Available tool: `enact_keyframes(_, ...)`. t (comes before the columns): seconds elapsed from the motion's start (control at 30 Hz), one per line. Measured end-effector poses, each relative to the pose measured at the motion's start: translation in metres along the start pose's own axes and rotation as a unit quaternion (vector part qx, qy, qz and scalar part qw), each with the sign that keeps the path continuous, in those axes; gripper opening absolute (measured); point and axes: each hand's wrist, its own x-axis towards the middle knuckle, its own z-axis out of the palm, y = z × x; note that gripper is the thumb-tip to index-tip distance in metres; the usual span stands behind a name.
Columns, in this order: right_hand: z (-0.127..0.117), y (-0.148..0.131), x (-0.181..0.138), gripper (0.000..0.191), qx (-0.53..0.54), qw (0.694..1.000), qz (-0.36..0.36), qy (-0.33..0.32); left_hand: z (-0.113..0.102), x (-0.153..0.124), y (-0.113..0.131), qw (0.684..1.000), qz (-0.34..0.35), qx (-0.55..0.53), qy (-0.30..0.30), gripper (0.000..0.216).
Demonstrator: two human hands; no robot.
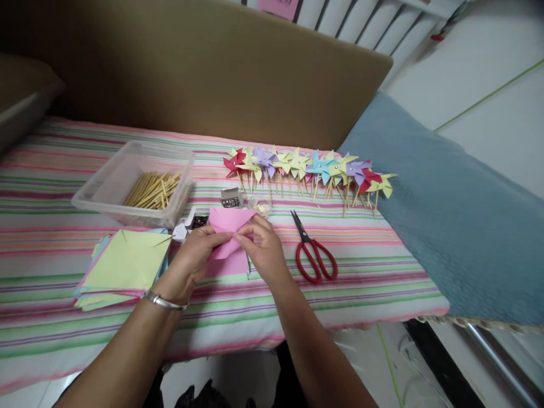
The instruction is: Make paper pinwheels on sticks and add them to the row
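A pink paper square [229, 222] with folded flaps is held over the striped cloth [63, 249] between both hands. My left hand [193, 258], a metal bangle at its wrist, pinches the paper's left side. My right hand [266, 246] pinches a flap near the paper's middle. Both hands have their fingers closed on the paper. Left of my hands lies a stack of coloured paper squares [123, 266] with a pale green sheet on top.
A clear plastic tub [136, 184] holds wooden sticks. A row of finished paper pinwheels [310, 167] lies behind. Red-handled scissors [314, 252] lie to the right. A small box of pins [230, 198] and a small clear cup [260, 205] sit behind the paper. A blue cloth [450, 221] covers the right side.
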Motion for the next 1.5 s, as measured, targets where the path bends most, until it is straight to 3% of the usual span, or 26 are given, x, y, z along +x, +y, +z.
enact_keyframes(0.6, 0.003, 0.002, -0.001, 0.002, -0.034, 0.999, 0.006, 0.019, 0.000, 0.001, -0.001, 1.000, -0.010, 0.013, 0.018, 0.020)
enact_keyframes(0.8, -0.014, -0.008, 0.003, 0.049, -0.055, 0.996, 0.029, 0.056, -0.006, 0.005, 0.000, 0.992, -0.011, 0.120, 0.025, 0.016)
enact_keyframes(1.03, -0.025, -0.001, 0.001, 0.051, -0.076, 0.988, 0.048, -0.124, -0.014, 0.008, -0.013, 0.960, 0.015, 0.265, -0.087, 0.015)
enact_keyframes(1.3, -0.029, 0.003, 0.001, 0.053, -0.020, 0.982, 0.066, -0.178, -0.008, 0.007, -0.013, 0.957, 0.037, 0.261, -0.121, 0.009)
enact_keyframes(1.5, -0.027, -0.001, 0.005, 0.057, 0.098, 0.969, 0.108, -0.200, -0.007, 0.007, -0.012, 0.953, 0.048, 0.266, -0.136, 0.016)
